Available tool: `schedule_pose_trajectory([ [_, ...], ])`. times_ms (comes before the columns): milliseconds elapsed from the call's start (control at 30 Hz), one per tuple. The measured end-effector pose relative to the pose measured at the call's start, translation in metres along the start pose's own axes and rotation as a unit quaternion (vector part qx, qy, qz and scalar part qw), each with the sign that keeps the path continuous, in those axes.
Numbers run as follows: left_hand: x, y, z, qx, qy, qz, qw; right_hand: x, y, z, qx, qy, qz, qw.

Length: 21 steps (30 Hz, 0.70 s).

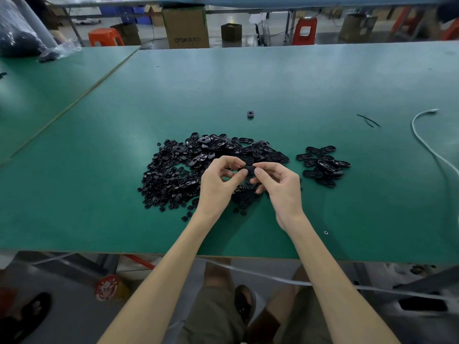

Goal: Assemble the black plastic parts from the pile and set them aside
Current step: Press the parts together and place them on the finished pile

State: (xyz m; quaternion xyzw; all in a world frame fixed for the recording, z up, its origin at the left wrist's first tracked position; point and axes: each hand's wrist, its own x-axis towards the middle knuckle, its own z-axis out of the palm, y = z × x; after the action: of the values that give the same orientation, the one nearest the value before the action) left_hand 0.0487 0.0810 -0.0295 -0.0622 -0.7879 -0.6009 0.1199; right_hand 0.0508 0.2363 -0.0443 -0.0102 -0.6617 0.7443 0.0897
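A big pile of black plastic parts [188, 167] lies on the green table [223, 90]: flat oval pieces toward the back, small round pieces at the left and front. Just above its near right side, my left hand [218, 184] and my right hand [278, 184] meet and together pinch one black oval part [248, 170] between thumbs and fingertips. A smaller heap of oval parts [323, 165] sits apart to the right of the pile. Whether a small round piece is pressed into the held part is hidden by my fingers.
A single dark part [250, 114] lies alone behind the pile. At the right are black thin strips [368, 120] and a white cable [422, 135]. One tiny round piece [326, 232] sits near the front edge. A plastic bag [22, 36] rests far left.
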Motion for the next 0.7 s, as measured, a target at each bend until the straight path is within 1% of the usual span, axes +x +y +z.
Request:
schedule_pose_trajectory([
  [267,-0.0009,-0.0001,0.0010,0.018,-0.020,0.015,1.000,-0.0007,-0.0005,-0.0004,-0.002,-0.002,0.002,1.000],
  [333,-0.0020,-0.0003,0.0023,0.040,-0.009,0.029,0.999,-0.0010,-0.0008,-0.0003,0.000,-0.001,0.002,1.000],
  [400,-0.0026,-0.0005,0.0039,0.072,0.004,0.061,0.995,-0.0017,-0.0018,-0.0001,0.004,0.002,0.003,1.000],
  [533,-0.0039,-0.0012,0.0073,0.148,0.016,0.112,0.983,-0.0027,-0.0031,0.0004,0.007,0.006,0.002,1.000],
  [700,-0.0037,-0.0025,0.0090,0.172,0.016,0.115,0.978,-0.0033,-0.0045,0.0002,0.010,0.007,0.000,1.000],
])
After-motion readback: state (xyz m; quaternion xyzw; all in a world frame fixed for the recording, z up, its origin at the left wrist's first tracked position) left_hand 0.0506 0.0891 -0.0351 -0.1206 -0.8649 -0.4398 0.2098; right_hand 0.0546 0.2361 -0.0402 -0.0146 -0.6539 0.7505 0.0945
